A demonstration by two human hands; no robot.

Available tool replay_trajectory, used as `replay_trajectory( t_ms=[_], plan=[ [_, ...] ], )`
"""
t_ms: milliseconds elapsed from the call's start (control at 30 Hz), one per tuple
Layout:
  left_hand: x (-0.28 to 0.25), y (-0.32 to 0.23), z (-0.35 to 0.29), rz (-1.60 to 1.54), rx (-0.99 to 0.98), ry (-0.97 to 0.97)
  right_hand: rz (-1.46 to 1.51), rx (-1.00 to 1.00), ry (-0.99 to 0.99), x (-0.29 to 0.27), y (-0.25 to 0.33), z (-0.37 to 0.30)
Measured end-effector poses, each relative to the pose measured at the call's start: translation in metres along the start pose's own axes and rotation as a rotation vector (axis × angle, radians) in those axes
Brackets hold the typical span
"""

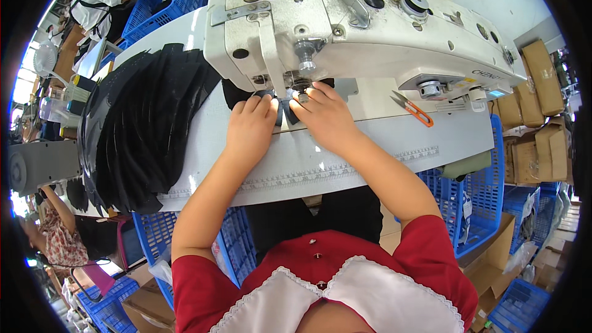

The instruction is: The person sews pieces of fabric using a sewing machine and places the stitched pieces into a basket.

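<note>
- A white sewing machine (370,49) stands on a pale desk (213,148), seen from above by the person working at it.
- A small piece of dark cloth (288,114) lies under the machine's needle end, between the person's two hands and partly covered by them.
- The left hand (253,124) is in front of the needle end and a little to its left. Its fingers are bent and side by side, tips down at the cloth; whether they pinch or only press, I cannot tell.
- The right hand (324,117) is just right of the needle end, fingers bent close beside it; its grip is hidden too.
- To guide the cloth well, it seems best to keep it flat under light, even pressure, edges straight, fingertips clear of the needle.
- The cloth's visible end points from the machine toward the person. Its long axis appears to run that way, though too much is covered to be sure.
- Left of the machine, a heap of long black pieces (145,123) lies roughly front to back.
- Beneath the machine's arm, right of the hands, orange-handled snips (420,113) point away and leftward.
- In front of the machine, a printed ruler (308,176) runs along the desk.
</note>
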State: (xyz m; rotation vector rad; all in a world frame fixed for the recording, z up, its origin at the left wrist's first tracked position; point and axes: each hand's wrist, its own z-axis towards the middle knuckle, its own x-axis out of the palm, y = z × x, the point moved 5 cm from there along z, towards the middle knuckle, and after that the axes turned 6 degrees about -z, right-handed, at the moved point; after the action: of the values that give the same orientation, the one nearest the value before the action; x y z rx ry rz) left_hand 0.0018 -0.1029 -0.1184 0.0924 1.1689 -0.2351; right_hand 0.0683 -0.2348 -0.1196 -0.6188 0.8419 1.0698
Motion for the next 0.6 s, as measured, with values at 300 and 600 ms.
replay_trajectory(
  t_ms=[300, 600],
  plan=[
    [0.0, -0.0008, 0.0028, 0.029, 0.011, -0.025, 0.025, -0.01, -0.09, 0.0004, -0.0013, -0.0013],
    [-0.0029, 0.0006, 0.0042, -0.004, -0.024, -0.044, -0.013, 0.018, -0.039, 0.0029, -0.0017, -0.0027]
  ],
)
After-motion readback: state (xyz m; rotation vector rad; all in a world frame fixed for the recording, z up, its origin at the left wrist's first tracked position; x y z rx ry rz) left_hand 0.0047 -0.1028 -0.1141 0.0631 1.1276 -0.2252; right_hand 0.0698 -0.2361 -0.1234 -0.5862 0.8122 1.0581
